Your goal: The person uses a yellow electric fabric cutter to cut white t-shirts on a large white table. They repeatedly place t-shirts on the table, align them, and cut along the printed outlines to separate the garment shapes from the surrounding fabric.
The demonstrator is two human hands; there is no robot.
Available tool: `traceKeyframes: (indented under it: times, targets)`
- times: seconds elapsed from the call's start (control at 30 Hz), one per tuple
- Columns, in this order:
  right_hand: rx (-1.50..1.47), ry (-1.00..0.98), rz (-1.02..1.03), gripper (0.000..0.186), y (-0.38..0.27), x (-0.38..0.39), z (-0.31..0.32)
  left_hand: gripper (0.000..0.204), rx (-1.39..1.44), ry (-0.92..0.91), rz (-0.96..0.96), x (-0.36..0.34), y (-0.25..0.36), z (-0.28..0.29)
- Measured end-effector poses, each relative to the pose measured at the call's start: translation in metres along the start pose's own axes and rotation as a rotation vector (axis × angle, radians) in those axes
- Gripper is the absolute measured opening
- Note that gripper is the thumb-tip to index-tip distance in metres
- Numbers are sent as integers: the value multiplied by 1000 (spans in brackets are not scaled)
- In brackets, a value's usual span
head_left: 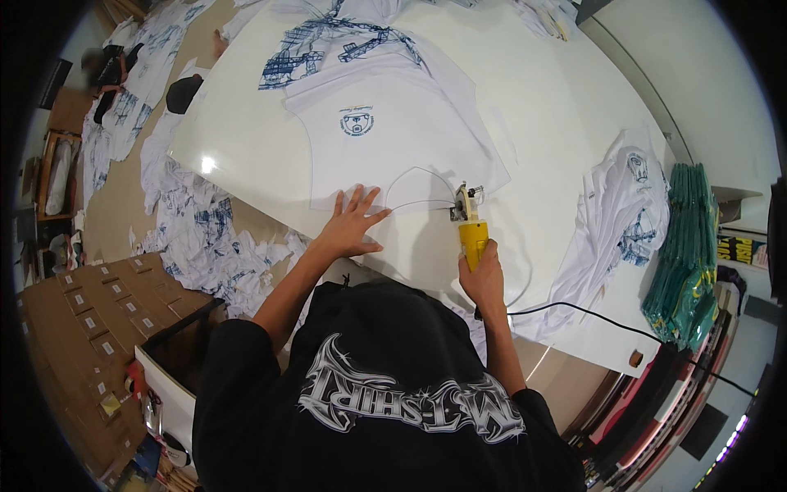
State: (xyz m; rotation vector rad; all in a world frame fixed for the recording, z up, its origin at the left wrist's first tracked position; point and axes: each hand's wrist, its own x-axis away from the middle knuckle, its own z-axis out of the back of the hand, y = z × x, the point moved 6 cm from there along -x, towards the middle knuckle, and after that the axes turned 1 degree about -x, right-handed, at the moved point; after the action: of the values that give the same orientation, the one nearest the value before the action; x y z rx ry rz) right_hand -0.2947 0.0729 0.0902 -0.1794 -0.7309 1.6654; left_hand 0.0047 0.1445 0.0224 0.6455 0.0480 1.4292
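Note:
White fabric [369, 168] lies spread over the table before me, printed with blue drawings at its far part and a small blue emblem nearer. My left hand [351, 230] rests flat on its near edge, fingers spread, holding nothing. A thin curved outline is drawn on the cloth just right of those fingers. My right hand [484, 277] is wrapped round the yellow body of a handheld electric rotary cutter [473, 234]. Its metal head stands at the right end of the drawn curve. Whether the blade touches the cloth, I cannot tell.
A black power cord [590, 314] runs right from the cutter across the white table [238, 156]. Crumpled printed white fabric [611, 217] and bagged green items [682, 254] lie at the right. Cardboard boxes [98, 320] and heaped cloth [209, 246] are at left; another person [112, 70] is far left.

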Motion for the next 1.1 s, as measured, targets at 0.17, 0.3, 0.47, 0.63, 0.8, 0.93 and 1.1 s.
traceKeyframes:
  times: [0.17,0.3,0.47,0.63,0.8,0.93,1.1]
  targets:
    - [29,-48,27,57,2,-11,3,86,14,16,8,2,1,0]
    - [45,-73,93,58,5,-20,7,86,22,39,15,2,2,-2]
    - [53,-135,90,55,6,-34,11,85,43,55,30,4,2,-2]
    - [107,-180,137,52,5,-47,17,84,55,84,48,4,5,-4]
    - [109,-230,186,53,6,-64,19,82,51,117,66,6,8,-4]
    - [171,-255,261,54,4,-79,22,82,63,143,83,9,10,-6]
    - [198,-267,349,54,-2,-93,27,82,55,149,101,9,14,-4]
